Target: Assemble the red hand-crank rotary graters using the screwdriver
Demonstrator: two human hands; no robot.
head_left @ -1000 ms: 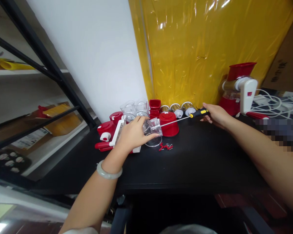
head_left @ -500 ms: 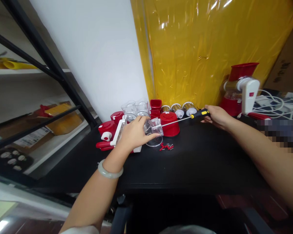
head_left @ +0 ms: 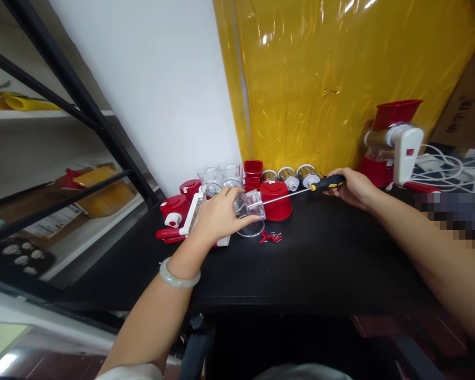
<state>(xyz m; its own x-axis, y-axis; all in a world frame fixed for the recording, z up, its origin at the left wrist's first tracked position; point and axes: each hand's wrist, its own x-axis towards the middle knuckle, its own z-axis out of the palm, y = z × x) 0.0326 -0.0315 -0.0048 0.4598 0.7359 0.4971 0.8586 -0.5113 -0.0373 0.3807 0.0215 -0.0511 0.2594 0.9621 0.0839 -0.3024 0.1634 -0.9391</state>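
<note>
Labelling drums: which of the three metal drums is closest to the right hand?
The rightmost drum, beside the screwdriver the right hand grips; others sit further left.

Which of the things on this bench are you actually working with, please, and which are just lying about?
In use: left hand holding the clear housing; right hand gripping the screwdriver.
Lying about: red cup, three blade drums, assembled grater, white cables.

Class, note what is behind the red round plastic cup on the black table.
Three ribbed metal drums with white ends, lined up before yellow plastic sheeting. The red cup hides the table between.
</note>
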